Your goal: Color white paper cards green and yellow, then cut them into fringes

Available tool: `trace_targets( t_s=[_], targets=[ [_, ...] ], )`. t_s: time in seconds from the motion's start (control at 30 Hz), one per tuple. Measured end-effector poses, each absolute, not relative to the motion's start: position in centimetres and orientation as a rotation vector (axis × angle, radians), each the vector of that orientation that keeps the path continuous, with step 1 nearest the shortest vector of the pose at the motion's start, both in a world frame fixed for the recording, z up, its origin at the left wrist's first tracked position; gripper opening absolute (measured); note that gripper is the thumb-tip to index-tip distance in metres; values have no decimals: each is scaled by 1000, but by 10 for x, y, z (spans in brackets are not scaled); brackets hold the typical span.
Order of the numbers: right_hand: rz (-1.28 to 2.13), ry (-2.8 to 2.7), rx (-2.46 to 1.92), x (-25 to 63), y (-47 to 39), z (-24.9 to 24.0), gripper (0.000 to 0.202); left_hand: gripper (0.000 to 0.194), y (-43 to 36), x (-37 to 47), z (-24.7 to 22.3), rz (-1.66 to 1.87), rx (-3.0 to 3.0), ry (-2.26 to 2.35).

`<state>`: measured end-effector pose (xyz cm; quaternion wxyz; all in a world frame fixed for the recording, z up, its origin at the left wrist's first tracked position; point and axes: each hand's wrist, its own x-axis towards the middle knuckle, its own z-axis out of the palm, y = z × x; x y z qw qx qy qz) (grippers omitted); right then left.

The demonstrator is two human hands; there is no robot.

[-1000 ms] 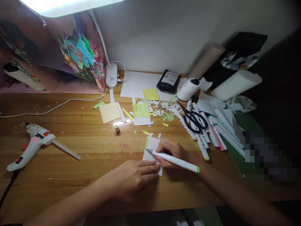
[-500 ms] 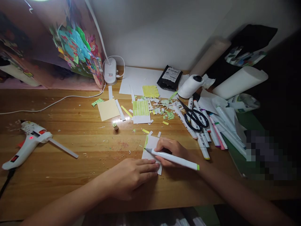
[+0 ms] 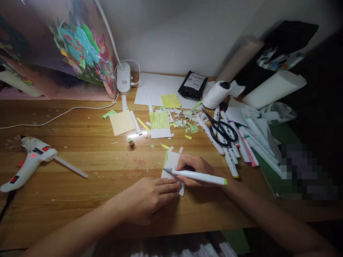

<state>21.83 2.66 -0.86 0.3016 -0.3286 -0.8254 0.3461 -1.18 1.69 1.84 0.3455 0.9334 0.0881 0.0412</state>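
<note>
My right hand [image 3: 195, 169] is closed round a white marker [image 3: 200, 176] with a green end. Its tip touches the left edge of a small white piece of paper [image 3: 173, 160], where a yellow-green band is coloured. My left hand [image 3: 155, 198] lies flat, fingers stretched over the lower part of that paper and pressing it to the table. Just beyond, a green cap [image 3: 130, 141] stands upright on the wood. Farther back lies a card with yellow-green stripes [image 3: 160, 124], beside a plain cream square [image 3: 122, 122].
Black-handled scissors [image 3: 222, 130] rest on several markers [image 3: 232, 162] at the right. A glue gun [image 3: 29, 160] with a lit red light lies at the left. Paper scraps [image 3: 187, 121], a black package [image 3: 193, 85] and a white thread cone [image 3: 217, 94] are at the back.
The view has shifted slightly, so things sit a little higher and farther left. Both hands keep nearly the same pose, with the marker tip still at the paper's left edge.
</note>
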Motion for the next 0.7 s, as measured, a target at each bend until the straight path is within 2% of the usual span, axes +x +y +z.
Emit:
trace_targets(
  t_s=[0.27,0.7],
  targets=[
    [981,-2171,-915,217,26,-7,10,49,17,-12,19,156,2427,223],
    [884,-2157,-912,216,25,-7,8,48,17,-12,20,133,2417,246]
  ],
)
